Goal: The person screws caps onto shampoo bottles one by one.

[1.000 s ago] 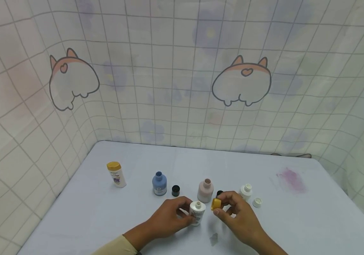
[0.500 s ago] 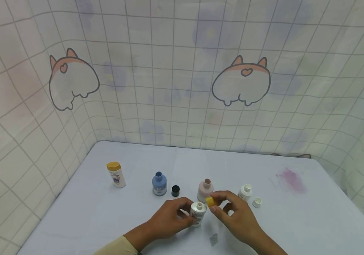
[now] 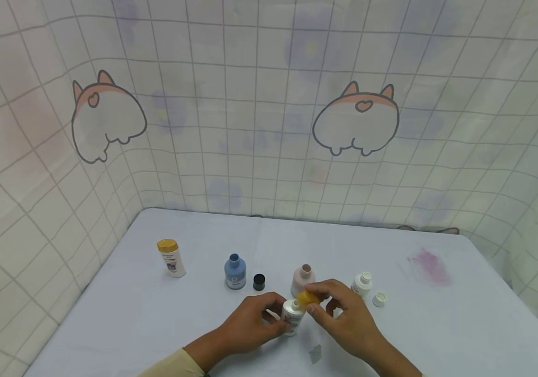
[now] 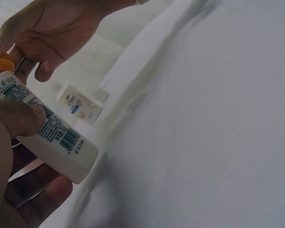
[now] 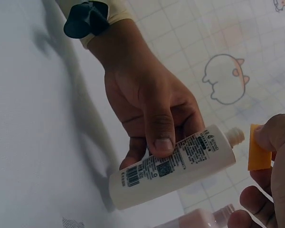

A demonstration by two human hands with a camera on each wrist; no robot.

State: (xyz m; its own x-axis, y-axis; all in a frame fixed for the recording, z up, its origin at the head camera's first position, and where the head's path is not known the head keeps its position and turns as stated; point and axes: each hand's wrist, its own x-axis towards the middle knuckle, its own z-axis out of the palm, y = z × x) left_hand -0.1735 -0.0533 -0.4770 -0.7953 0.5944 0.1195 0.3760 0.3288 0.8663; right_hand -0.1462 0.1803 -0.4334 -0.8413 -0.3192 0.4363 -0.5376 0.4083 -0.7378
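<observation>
A small white lotion bottle (image 3: 291, 317), printed with dark text and a barcode (image 5: 132, 178), stands in the grip of my left hand (image 3: 250, 325), its thumb across the label. The bottle's bare neck (image 5: 235, 136) points up. Between thumb and fingers, my right hand (image 3: 351, 324) pinches a yellow-orange cap (image 3: 307, 298). That cap is tilted right beside the neck; a narrow gap separates them in the right wrist view. Just behind both hands is an uncapped pinkish bottle (image 3: 300, 278), partly covered by the right hand.
On the white table (image 3: 193, 319) stand an uncapped blue bottle (image 3: 235, 274) with a black cap (image 3: 259, 282) beside it, and a yellow-capped white bottle (image 3: 172, 261) farther left. To the right are an uncapped white bottle (image 3: 361, 284) and its white cap (image 3: 379, 299).
My right hand has brought the yellow-orange cap leftward to the bottle's neck and tipped it. A black cap near the pinkish bottle is now hidden behind that hand. My left hand barely moved.
</observation>
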